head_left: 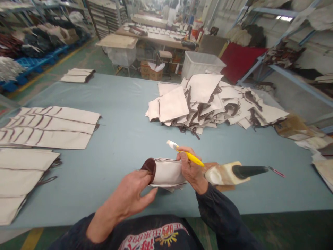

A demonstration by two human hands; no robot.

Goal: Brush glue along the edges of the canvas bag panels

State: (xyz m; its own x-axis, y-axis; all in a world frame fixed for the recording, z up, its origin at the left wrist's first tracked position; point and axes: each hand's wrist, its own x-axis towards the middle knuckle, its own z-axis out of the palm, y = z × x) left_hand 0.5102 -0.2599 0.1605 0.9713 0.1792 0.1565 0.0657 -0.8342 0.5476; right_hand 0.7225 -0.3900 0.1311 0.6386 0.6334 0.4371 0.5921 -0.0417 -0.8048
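"What is the left hand (136, 189) doing?"

"It is lying half spread, its thumb standing apart, while its fingers are reaching into the brown mouth of the cloth pouch (168, 172) (the tips are hiding inside)."

"And the right hand (193, 171)?"

"That one is closing thumb and fingers around a brush (191, 158), and it is also touching the pouch's right end."

"Which way are they pointing?"

"The pouch is lying on the table (122, 118) just in front of the person, its long axis running left to right, its mouth facing left. The brush is slanting, its white bristles aiming left and away, its yellow handle trailing right and nearer."

"Anything getting in the way?"

"The right hand is covering the pouch's right end. A pale tray (228, 170) with a dark handle (249, 171) is sitting just beside the right wrist. Farther off, a heap of cloth pieces (173, 106) is spreading, and more rows of pieces (75, 119) are lying at left."
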